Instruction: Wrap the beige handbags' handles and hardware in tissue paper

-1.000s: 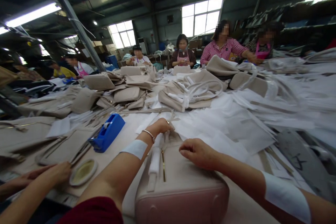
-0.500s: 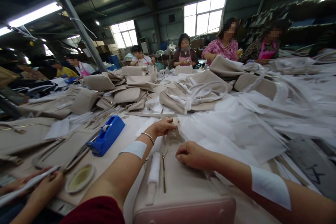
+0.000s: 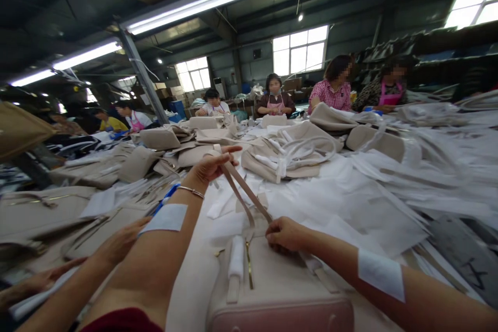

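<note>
Plainly, hands (image 3: 212, 166) at strap (image 3: 250, 193), grey board (image 3: 453, 244), dark scrawl (image 3: 476, 273)

Long white fluorescent tube light (image 3: 190, 10) overhead; slanted grey metal pillar (image 3: 143, 77) at left; bright multi-paned rectangular window (image 3: 300, 51) in dark far wall (image 3: 249, 41).

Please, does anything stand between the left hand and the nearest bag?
Nothing visible blocks the way: the strap held by the left hand runs down toward the bag. The right hand is at the strap's lower part.
</note>
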A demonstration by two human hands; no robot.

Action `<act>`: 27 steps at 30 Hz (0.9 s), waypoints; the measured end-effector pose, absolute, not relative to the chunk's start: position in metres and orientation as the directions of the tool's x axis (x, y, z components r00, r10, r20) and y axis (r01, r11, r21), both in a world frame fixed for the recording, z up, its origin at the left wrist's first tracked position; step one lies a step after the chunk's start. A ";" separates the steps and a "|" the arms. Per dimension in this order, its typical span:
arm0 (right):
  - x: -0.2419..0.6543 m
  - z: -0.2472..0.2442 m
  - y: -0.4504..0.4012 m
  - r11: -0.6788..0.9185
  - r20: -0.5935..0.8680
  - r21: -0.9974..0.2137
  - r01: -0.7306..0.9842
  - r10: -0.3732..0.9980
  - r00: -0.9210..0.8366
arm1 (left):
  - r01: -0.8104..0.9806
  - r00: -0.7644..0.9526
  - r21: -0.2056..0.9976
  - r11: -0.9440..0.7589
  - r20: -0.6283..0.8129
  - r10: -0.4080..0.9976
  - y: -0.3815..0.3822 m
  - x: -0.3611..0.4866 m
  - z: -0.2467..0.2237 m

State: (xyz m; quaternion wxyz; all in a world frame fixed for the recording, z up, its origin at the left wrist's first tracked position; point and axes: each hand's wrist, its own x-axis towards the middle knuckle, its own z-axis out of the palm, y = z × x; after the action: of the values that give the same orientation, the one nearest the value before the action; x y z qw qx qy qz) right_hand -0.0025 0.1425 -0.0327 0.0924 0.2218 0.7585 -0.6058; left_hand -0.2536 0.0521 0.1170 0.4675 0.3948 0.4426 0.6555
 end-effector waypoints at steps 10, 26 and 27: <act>-0.002 -0.020 0.139 0.109 -0.324 -0.927 0.358 0.242 -0.915 | 0.141 -0.380 0.763 -0.630 0.630 0.677 -0.057 -0.202 0.257; 0.050 0.122 0.030 -0.777 0.301 -0.628 0.053 -0.305 -0.903 | 0.637 0.025 0.513 -0.575 0.732 0.681 -0.126 -0.030 0.205; 0.049 0.127 0.032 -0.797 0.295 -0.605 0.000 -0.225 -0.929 | 0.685 0.093 0.500 -0.530 0.662 0.744 -0.128 -0.025 0.196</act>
State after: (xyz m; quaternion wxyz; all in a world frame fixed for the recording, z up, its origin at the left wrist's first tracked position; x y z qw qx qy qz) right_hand 0.0486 0.0324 0.1270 0.0604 -0.1790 0.3132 -0.9307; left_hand -0.0246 -0.1284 0.1962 0.0315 0.7385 0.4836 0.4687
